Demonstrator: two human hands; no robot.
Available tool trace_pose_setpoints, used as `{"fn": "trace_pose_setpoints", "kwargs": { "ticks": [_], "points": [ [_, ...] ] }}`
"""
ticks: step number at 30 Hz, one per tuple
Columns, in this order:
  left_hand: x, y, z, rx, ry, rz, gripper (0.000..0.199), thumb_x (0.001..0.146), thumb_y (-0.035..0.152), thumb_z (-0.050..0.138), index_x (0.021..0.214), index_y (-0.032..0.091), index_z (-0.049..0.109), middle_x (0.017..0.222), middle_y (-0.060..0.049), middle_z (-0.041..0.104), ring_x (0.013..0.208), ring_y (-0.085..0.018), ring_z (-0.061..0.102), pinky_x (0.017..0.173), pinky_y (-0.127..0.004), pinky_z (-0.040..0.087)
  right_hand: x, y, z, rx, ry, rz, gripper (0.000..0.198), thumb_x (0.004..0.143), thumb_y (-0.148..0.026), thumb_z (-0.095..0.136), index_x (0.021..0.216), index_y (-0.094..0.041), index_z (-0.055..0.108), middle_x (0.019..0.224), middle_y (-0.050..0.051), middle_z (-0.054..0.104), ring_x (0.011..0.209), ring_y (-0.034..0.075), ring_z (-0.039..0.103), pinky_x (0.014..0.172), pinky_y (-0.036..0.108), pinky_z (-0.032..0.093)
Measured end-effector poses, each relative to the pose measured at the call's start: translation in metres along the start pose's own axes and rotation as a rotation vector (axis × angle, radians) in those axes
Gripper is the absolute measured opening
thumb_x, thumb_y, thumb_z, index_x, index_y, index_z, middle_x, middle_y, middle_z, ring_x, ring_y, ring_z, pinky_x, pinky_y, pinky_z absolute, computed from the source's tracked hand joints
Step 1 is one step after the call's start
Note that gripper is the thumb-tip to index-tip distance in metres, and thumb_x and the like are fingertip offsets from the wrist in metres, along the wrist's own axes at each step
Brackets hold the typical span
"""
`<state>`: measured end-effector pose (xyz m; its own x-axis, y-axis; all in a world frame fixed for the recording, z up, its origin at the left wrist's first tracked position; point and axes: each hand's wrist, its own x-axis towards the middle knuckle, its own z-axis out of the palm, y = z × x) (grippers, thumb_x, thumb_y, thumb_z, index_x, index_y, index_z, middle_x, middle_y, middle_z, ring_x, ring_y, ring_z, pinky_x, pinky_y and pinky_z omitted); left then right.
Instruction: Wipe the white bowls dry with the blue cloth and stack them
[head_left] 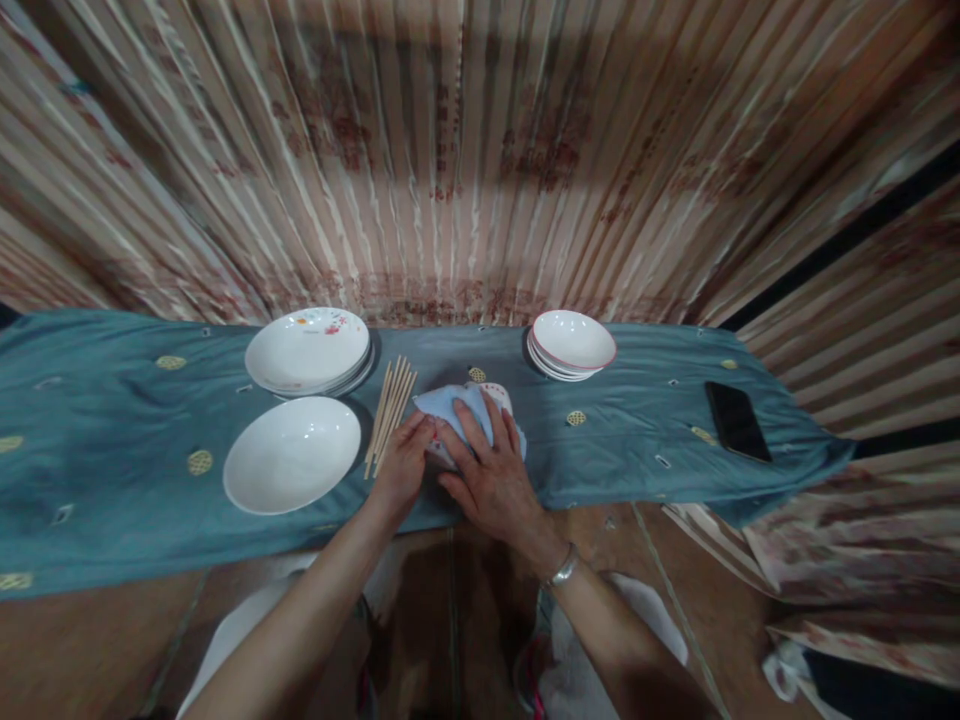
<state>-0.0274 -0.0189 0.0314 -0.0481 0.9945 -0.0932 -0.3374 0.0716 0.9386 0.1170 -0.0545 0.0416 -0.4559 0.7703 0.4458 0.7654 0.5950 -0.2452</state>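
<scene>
Near the middle of the table, a light blue cloth (444, 401) lies over a white dish with a red pattern (496, 394), which looks like a bowl. Most of the dish is hidden under the cloth and my fingers. My left hand (405, 458) is closed on its left edge. My right hand (493, 482) presses the cloth onto it, fingers bent over the top and slightly apart. Just left of the cloth lies a loose bundle of wooden chopsticks (391, 415), close to my left fingers.
Farther left are a stack of white floral plates (307, 350) and, nearer me, a single white dish (292, 456). A stack of red-rimmed bowls (574, 342) stands right of centre. A black phone (737, 420) lies at the right on the blue-green tablecloth (630, 455). Pleated curtains (465, 150) hang behind.
</scene>
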Motion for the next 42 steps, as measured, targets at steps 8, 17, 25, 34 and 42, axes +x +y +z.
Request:
{"fn": "trace_pose_setpoints", "kwargs": {
  "ticks": [8,17,25,34,42],
  "points": [
    [-0.003,0.009,0.004,-0.068,0.029,-0.015,0.028,0.067,0.038,0.078,0.086,0.019,0.074,0.083,-0.002,0.071,0.079,-0.015,0.062,0.078,-0.027,0.047,0.009,0.004,-0.001,0.072,0.057,0.082,0.054,0.097,-0.039,0.044,0.149,-0.029,0.034,0.158,0.006,0.031,0.151,0.033,0.005,0.116,0.061,0.022],
    [-0.004,0.01,0.005,-0.1,-0.01,-0.035,0.03,0.067,0.041,0.078,0.085,0.017,0.072,0.075,0.0,0.069,0.066,-0.012,0.057,0.065,-0.024,0.044,0.009,0.017,0.007,0.181,0.134,0.135,0.054,0.1,-0.039,0.033,0.151,-0.021,0.03,0.161,0.011,0.022,0.151,0.029,0.013,0.119,0.056,0.019],
    [-0.005,0.013,0.008,-0.112,0.011,-0.053,0.031,0.064,0.042,0.078,0.082,0.018,0.069,0.073,0.0,0.068,0.067,-0.014,0.059,0.066,-0.027,0.044,0.006,0.024,0.011,0.361,0.189,0.232,0.053,0.102,-0.039,0.025,0.153,-0.027,0.024,0.162,0.006,0.022,0.15,0.022,0.018,0.122,0.049,0.02],
    [-0.001,0.012,0.006,-0.139,0.045,-0.056,0.034,0.06,0.041,0.08,0.081,0.018,0.068,0.069,0.001,0.067,0.068,-0.015,0.061,0.067,-0.027,0.044,0.004,0.035,0.024,0.548,0.258,0.349,0.052,0.102,-0.044,0.022,0.151,-0.027,0.029,0.158,0.005,0.032,0.15,0.018,0.02,0.122,0.047,0.021],
    [-0.002,0.012,0.004,-0.142,0.018,-0.076,0.029,0.063,0.039,0.078,0.082,0.019,0.068,0.071,0.0,0.067,0.071,-0.016,0.062,0.067,-0.027,0.044,0.001,0.047,0.043,0.745,0.298,0.517,0.058,0.1,-0.051,0.022,0.149,-0.022,0.034,0.154,0.009,0.04,0.146,0.019,0.031,0.121,0.045,0.024]
  ]
}}
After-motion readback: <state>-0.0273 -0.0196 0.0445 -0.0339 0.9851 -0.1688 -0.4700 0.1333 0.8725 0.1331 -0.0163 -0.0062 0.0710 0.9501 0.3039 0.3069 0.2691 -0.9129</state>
